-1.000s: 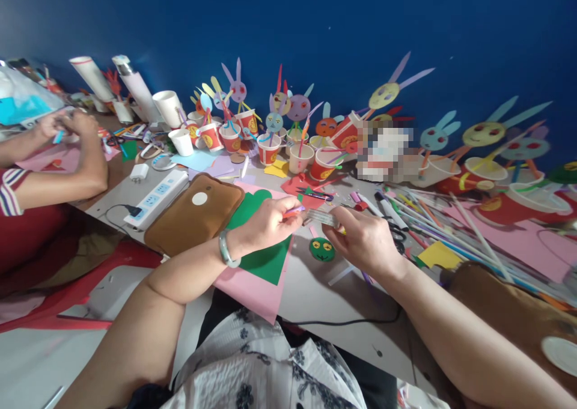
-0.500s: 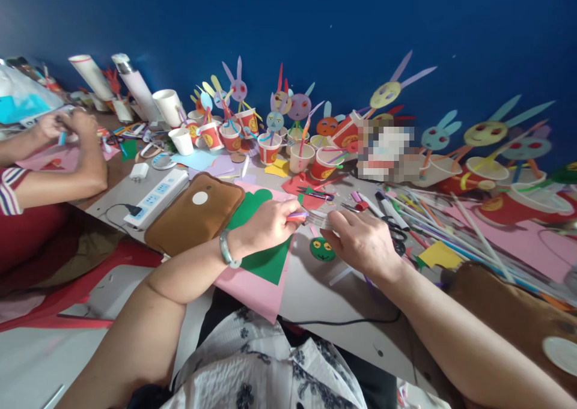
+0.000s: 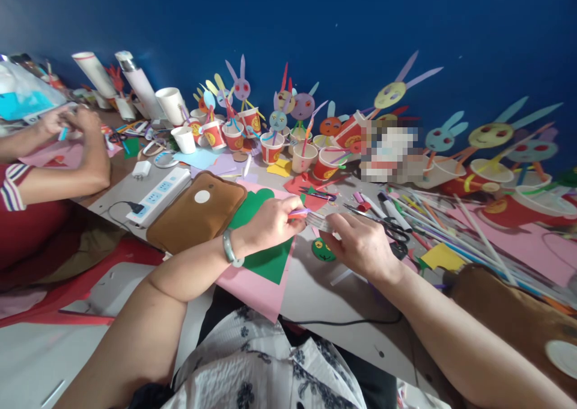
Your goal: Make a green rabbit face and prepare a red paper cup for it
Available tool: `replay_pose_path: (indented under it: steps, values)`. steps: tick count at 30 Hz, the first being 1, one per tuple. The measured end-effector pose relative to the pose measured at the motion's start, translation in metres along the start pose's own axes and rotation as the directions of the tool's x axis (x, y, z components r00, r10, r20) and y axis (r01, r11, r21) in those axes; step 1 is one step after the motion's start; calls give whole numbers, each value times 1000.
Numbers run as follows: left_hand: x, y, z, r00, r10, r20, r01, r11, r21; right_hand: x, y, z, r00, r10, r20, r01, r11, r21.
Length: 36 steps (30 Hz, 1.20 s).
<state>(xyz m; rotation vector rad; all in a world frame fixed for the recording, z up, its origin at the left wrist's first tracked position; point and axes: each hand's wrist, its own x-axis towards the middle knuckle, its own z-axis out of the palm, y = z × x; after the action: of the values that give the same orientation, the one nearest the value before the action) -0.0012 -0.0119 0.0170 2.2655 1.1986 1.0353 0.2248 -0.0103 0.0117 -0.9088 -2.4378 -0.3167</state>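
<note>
My left hand (image 3: 270, 224) is closed, pinching a slim purple and red piece (image 3: 297, 213) that looks like paper or straw ends. My right hand (image 3: 363, 244) is closed too, its fingertips on a clear whitish strip (image 3: 318, 220) that spans the gap to the left fingertips. Below that gap lies a green paper disc face (image 3: 323, 250) with yellow eyes, partly behind my right hand. Green paper (image 3: 270, 262) on a pink sheet (image 3: 259, 298) is under my left hand. Black-handled scissors (image 3: 394, 232) rest just beyond my right hand.
Paper cups (image 3: 271, 151) with rabbit-face figures line the blue wall. Left are a brown pouch (image 3: 196, 214), a power strip (image 3: 160, 196) and a co-worker's arms (image 3: 76, 175). Straws (image 3: 482, 232) and another brown pouch (image 3: 509, 310) lie right. Small dark-bladed snips (image 3: 318, 194) lie ahead.
Both hands stay nearly in place, still closed. My right hand has shifted slightly and covers more of the green disc. The whole view has moved a little.
</note>
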Motion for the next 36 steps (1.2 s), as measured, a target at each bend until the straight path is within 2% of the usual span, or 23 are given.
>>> replay_pose_path:
  steps: [3, 7, 11, 15, 20, 23, 31, 36]
  values:
    - [3, -2, 0, 999, -35, -4, 35, 993, -109, 2, -2, -2, 998, 55, 22, -57, 992, 112]
    - [7, -5, -4, 996, -71, 51, 83, 956, -282, 5, -4, -7, 985, 161, 60, -171, 958, 232]
    - [9, -4, -7, 992, -88, 86, 113, 925, -363, 7, -3, -9, 987, 153, 52, -161, 960, 230]
    - [6, -3, -7, 992, -81, 101, 108, 948, -299, 4, -1, -7, 993, 105, 57, -113, 980, 166]
    - [5, -6, -7, 991, 72, 113, -58, 991, -125, 1, 3, -2, 997, 68, 45, -71, 996, 61]
    - [5, -7, -7, 984, 108, 139, -103, 994, -42, 0, 4, 0, 997, 58, 44, -60, 997, 49]
    - [4, -9, 0, 995, 74, 61, -73, 997, -30, 2, -2, -2, 994, 86, 63, -96, 981, 167]
    - [4, -3, -3, 1000, 4, 29, 0, 986, -167, 7, -7, -5, 974, 216, 67, -225, 901, 371]
